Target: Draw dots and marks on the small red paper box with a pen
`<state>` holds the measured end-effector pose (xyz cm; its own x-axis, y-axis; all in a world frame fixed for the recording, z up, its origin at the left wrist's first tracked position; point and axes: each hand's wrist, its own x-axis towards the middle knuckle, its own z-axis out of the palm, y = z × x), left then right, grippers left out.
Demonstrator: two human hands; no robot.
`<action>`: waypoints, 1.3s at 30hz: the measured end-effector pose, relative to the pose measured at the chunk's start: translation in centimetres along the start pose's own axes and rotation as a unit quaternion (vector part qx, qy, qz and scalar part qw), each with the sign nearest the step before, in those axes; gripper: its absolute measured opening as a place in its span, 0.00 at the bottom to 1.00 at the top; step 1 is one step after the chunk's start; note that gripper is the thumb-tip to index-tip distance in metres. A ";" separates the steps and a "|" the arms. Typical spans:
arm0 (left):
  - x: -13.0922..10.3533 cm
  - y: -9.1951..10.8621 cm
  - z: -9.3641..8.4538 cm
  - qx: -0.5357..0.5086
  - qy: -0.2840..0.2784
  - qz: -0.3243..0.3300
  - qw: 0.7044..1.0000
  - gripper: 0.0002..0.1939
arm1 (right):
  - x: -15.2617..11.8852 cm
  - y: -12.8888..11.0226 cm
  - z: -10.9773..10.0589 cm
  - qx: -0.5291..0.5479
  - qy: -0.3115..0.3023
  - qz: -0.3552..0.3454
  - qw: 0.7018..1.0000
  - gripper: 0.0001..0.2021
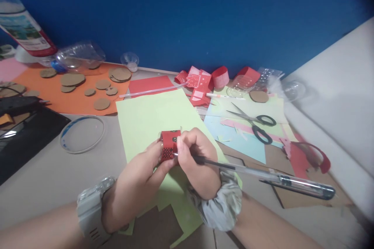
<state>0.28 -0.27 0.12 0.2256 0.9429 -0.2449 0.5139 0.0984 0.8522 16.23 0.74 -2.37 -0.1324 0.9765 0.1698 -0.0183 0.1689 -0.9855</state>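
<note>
Between my two hands is a small red paper-wrapped piece (169, 139) with a black checked pattern along its lower part. My left hand (143, 171) is closed round its left side. A black gel pen (254, 171) is gripped in my right hand (195, 159); its tip meets the checked area, though whether it touches cannot be told. The right thumb and fingertips are at the right edge of the red piece. Below both hands lies a light green paper sheet (146, 113).
Scissors (254, 120) lie on coloured paper scraps at the right. Red paper loops (220, 77) stand along the blue wall. At left are cardboard discs (73, 79) on orange paper (43, 93), a plastic bottle (82, 54), a tape roll (82, 134) and a black flat object (26, 136).
</note>
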 end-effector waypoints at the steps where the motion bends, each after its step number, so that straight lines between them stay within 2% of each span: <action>1: 0.0 0.0 0.0 0.002 0.000 0.002 1.000 0.09 | 0.0 0.0 0.0 0.000 0.000 0.002 1.000 0.19; 12: -0.1 -0.7 -0.1 0.011 -0.005 0.043 0.999 0.09 | 0.2 0.4 0.0 -0.008 -0.009 -0.006 1.000 0.19; 19: 0.0 -0.7 0.0 -0.004 -0.012 0.046 0.999 0.12 | 0.4 0.3 0.1 -0.007 -0.009 -0.021 1.000 0.18; 39: -0.3 -0.7 -0.2 0.013 -0.019 0.033 0.999 0.12 | 0.6 0.0 0.1 -0.021 -0.003 -0.034 0.999 0.17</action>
<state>-0.29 -0.52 -0.32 0.2911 0.9339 -0.2074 0.5176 0.0286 0.8551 16.08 1.32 -2.27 -0.1379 0.9616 0.2372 0.0137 0.2413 -0.9703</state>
